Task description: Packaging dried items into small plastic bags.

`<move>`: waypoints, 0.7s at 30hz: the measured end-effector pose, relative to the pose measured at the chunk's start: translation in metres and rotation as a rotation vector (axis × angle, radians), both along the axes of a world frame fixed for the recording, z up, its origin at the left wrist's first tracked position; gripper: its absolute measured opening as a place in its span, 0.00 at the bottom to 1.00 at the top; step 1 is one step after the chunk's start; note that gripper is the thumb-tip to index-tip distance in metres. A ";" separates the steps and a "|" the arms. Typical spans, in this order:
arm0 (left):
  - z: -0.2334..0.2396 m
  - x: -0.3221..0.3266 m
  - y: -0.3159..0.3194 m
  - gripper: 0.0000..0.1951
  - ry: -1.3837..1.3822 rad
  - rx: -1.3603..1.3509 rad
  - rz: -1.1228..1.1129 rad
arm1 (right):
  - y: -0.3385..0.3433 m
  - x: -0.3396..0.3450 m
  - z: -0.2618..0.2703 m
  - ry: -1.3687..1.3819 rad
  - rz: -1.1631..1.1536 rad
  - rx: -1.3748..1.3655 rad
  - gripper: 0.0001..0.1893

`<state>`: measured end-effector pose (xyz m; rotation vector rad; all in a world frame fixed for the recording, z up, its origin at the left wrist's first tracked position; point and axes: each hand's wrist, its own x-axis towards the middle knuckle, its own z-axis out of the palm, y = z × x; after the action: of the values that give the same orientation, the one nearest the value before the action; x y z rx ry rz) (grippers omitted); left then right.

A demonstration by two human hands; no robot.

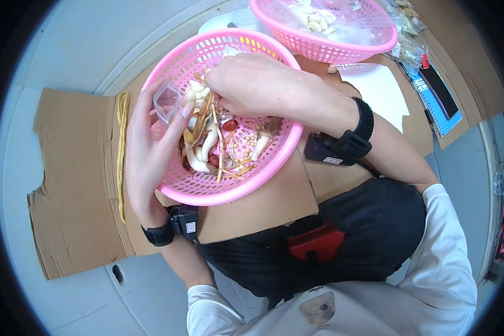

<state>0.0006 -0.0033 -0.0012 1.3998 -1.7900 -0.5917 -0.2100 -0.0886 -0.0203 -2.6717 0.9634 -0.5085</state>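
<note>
A round pink plastic colander basket [235,197] stands before me on cardboard. My left hand [151,130] is at its left rim, with a small clear plastic container [167,101] between thumb and fingers. My right hand [248,86] reaches down into the basket with curled fingers. Its fingertips are hidden, so I cannot see whether they grip anything. Below my hands lie white clove-like pieces [197,93], thin brown dried strips [203,115], pale elongated pieces [210,143] and a long thin pale stalk [219,147]. Red dried fruits [230,125] and small yellowish beans [247,143] lie among them.
A second pink basket [327,49] behind holds bagged white pieces. To the right are a spiral notepad [374,92], a blue notebook [424,92] with a black object on it, and plastic bags [407,42]. A yellow cord bundle [121,155] lies left on cardboard [75,180].
</note>
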 end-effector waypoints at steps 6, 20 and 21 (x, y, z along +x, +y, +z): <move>0.000 0.006 -0.002 0.30 -0.003 0.071 0.018 | -0.007 0.007 -0.002 -0.115 -0.050 -0.096 0.08; -0.005 0.006 -0.003 0.28 0.058 -0.015 -0.005 | -0.007 0.015 0.011 -0.576 -0.022 -0.110 0.17; -0.005 0.005 -0.004 0.28 0.076 -0.006 -0.017 | -0.007 0.013 0.013 -0.626 0.044 -0.093 0.15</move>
<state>0.0052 -0.0070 -0.0066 1.3415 -1.7432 -0.6397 -0.1971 -0.0952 -0.0077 -2.3446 0.6969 -1.2992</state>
